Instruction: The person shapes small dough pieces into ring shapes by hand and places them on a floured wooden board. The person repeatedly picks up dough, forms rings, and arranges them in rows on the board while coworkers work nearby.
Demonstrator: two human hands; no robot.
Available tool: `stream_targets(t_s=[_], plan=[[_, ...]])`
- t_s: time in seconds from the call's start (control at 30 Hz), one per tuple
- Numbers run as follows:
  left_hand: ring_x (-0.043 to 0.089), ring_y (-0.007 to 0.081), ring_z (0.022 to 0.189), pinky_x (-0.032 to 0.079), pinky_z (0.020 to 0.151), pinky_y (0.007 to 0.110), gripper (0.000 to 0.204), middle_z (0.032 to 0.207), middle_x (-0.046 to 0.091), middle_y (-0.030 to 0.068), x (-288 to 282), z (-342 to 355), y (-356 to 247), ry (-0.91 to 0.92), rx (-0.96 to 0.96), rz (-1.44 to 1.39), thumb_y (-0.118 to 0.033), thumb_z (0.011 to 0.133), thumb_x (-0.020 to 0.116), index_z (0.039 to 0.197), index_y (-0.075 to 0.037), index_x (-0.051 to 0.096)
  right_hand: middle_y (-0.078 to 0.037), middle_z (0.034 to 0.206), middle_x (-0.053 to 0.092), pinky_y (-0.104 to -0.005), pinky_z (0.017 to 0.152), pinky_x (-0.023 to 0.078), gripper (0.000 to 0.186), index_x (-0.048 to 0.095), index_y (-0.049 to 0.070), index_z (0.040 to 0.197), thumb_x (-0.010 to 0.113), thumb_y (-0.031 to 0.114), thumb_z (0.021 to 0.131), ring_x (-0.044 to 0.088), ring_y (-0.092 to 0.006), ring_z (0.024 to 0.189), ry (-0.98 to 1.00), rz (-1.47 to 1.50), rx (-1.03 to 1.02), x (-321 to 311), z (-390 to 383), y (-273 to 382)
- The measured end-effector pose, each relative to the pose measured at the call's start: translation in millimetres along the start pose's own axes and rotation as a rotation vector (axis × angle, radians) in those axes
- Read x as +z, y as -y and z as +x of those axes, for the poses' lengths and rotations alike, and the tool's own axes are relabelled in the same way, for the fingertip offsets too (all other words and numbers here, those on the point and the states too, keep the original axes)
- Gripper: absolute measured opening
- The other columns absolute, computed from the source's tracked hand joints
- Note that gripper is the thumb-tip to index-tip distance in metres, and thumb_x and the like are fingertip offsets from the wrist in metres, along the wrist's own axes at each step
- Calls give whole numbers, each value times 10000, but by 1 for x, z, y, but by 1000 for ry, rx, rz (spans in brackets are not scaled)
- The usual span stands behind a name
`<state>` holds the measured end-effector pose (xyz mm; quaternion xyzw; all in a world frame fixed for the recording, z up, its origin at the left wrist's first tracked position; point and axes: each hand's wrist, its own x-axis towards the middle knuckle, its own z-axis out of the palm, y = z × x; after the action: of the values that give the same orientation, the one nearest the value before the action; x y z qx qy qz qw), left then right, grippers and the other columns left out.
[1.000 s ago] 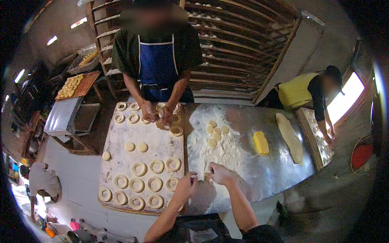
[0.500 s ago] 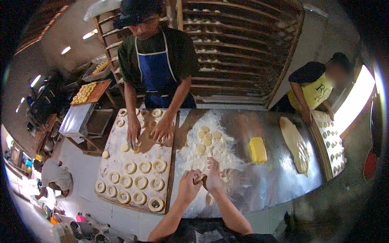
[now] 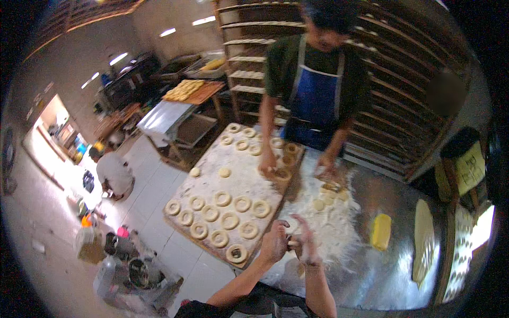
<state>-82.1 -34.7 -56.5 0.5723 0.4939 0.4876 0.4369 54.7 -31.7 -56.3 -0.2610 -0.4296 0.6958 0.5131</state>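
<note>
My left hand (image 3: 274,244) is closed round a small piece of dough (image 3: 289,239) above the near edge of the table. Its shape is mostly hidden by my fingers; it looks like a ring. My right hand (image 3: 307,245) holds the other side of the same piece, its fingers stretched upward and a little blurred. Left of my hands lies a floured board (image 3: 207,175) bearing several dough rings (image 3: 229,221) and a few small flat rounds (image 3: 225,172). Beyond my hands, several dough rounds (image 3: 319,204) lie in a patch of loose flour (image 3: 331,228).
Across the table a co-worker in a blue apron (image 3: 316,98) has one hand (image 3: 269,162) at the board and another (image 3: 327,168) by the rounds. A yellow block (image 3: 380,232), a long dough sheet (image 3: 423,241) and another filled tray (image 3: 460,254) lie rightward.
The view has swung left, so the table appears farther right. My hands still hold the dough together. The co-worker's one hand has gone from the board to the rounds on the flour.
</note>
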Motion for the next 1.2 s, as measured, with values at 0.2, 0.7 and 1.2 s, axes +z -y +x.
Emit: stream_targets(t_s=[0.2,0.7,1.2], plan=[[635,479,707,503,612,531,325,824,629,245,-67,15,6,-79,-52,217,-338,1075,345,1150,-54,484,-81,1257,552,-282,614,478,712,386,83,1424,354,644,988,585,-112,816,42,-225,-46,52,52,-28],[652,432,663,492,563,453,210,734,628,223,-291,83,37,-350,46,222,-221,1046,443,1125,-45,526,-42,854,625,-262,669,479,398,452,187,1355,474,380,1008,603,-124,765,53,-237,270,199,232,-129],[661,471,804,490,717,595,392,835,644,264,-382,130,56,-355,-383,325,-390,1056,381,1187,-32,475,-202,1198,600,-441,952,485,760,281,61,1471,394,637,987,608,-347,1119,92,-567,156,255,331,-200]])
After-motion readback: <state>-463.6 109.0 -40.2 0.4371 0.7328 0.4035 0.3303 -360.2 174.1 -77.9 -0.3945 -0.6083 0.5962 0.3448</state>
